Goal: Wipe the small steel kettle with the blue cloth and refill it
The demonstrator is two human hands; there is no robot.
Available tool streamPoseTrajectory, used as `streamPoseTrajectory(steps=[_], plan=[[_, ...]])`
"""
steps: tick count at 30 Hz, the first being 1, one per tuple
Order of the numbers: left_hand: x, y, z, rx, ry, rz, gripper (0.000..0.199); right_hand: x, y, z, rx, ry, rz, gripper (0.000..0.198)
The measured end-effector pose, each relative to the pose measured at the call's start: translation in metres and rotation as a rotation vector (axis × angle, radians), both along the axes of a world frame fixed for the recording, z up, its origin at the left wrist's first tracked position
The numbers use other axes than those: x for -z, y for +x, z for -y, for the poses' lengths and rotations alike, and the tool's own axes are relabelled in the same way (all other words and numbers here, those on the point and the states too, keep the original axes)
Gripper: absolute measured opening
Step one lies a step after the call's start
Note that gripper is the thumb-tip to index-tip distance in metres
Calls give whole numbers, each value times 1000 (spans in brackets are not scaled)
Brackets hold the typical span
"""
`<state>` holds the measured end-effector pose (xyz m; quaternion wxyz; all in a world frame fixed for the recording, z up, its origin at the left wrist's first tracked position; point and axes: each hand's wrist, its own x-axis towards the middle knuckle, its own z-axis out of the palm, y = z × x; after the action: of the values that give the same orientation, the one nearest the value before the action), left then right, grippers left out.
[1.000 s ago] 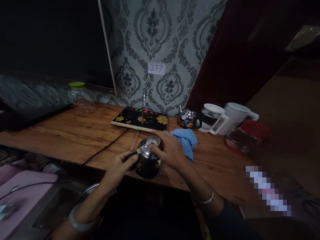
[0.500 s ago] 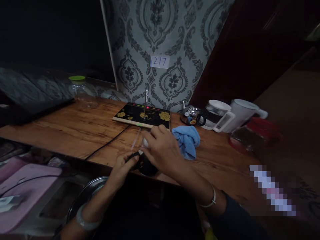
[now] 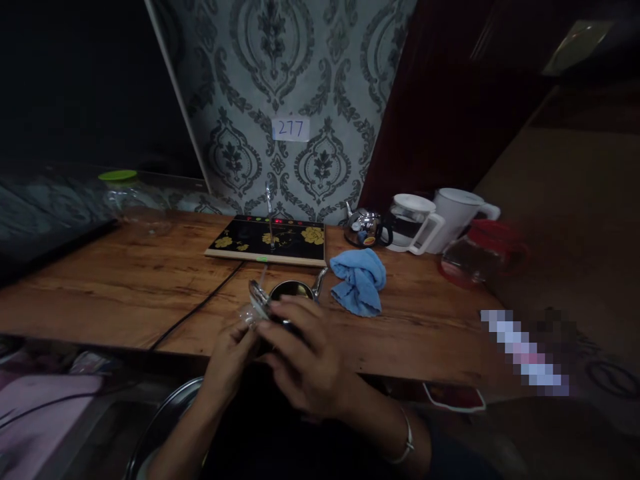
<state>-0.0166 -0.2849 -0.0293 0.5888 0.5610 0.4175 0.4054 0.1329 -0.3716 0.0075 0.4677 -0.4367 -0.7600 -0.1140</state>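
Observation:
A small metal kettle (image 3: 291, 289) stands near the counter's front edge with its top uncovered and its spout towards the right. My left hand (image 3: 231, 360) pinches the kettle lid (image 3: 257, 297), which is tipped on edge beside the opening with its clear knob facing me. Over the near side of the kettle is my right hand (image 3: 313, 353), its fingers stretched and apart, the fingertips close to the lid. Whether they touch it is hard to see. My right hand hides the kettle's near side and handle. A blue cloth (image 3: 359, 280) lies crumpled to the right.
Behind the kettle is a black flowered tea stove (image 3: 265, 240) with an upright metal tap (image 3: 270, 217). A black cord (image 3: 200, 307) crosses the counter. Another kettle (image 3: 363, 227), a white-lidded jug (image 3: 413, 223), a white pitcher (image 3: 457, 213) and a red-lidded jug (image 3: 473, 257) stand right.
The lid has come off the kettle and is now in my left hand. My right hand has moved down from the kettle's top and spread its fingers. The view has shifted right.

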Motion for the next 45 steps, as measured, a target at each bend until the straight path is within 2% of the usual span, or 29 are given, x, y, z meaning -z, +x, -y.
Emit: streamPoseTrajectory(steps=[2, 4, 7, 10, 13, 16, 20, 22, 25, 27, 30, 36, 40, 45], plan=[[3, -1, 4, -3, -59, 22, 44, 23, 10, 7, 117, -23, -297, 41], [5, 0, 7, -41, -103, 46, 48, 44, 15, 12, 212, -136, -557, 33], [9, 6, 12, -89, -123, 61, 49, 66, 11, 15, 192, -307, -733, 33], [15, 15, 19, -108, -100, 74, 51, 75, 8, 9, 164, -334, -734, 40], [20, 25, 28, -82, 21, 11, 50, 80, 15, -5, 164, -298, -706, 44], [23, 33, 33, 23, 151, -98, 46, 87, 28, -16, 134, -281, -681, 49], [26, 35, 30, 150, 351, -176, 38, 102, 34, -14, 163, -293, -713, 53], [27, 30, 25, 95, 455, -219, 31, 109, 29, -11, 166, -303, -702, 58], [28, 18, 12, -63, 534, -247, 26, 114, 18, -12, 165, -348, -666, 71], [27, 10, 1, -151, 553, -243, 25, 114, 13, -17, 197, -365, -648, 78], [27, 1, -19, -195, 548, -224, 29, 112, 15, -25, 237, -352, -596, 73], [43, -3, -58, -101, 417, -152, 54, 115, 50, -42, 144, -337, -562, 51], [51, 4, -75, 7, 319, -41, 71, 117, 76, -60, 81, -462, -696, 42], [58, 11, -89, 78, 320, -33, 72, 118, 95, -84, -13, -483, -815, 40]])
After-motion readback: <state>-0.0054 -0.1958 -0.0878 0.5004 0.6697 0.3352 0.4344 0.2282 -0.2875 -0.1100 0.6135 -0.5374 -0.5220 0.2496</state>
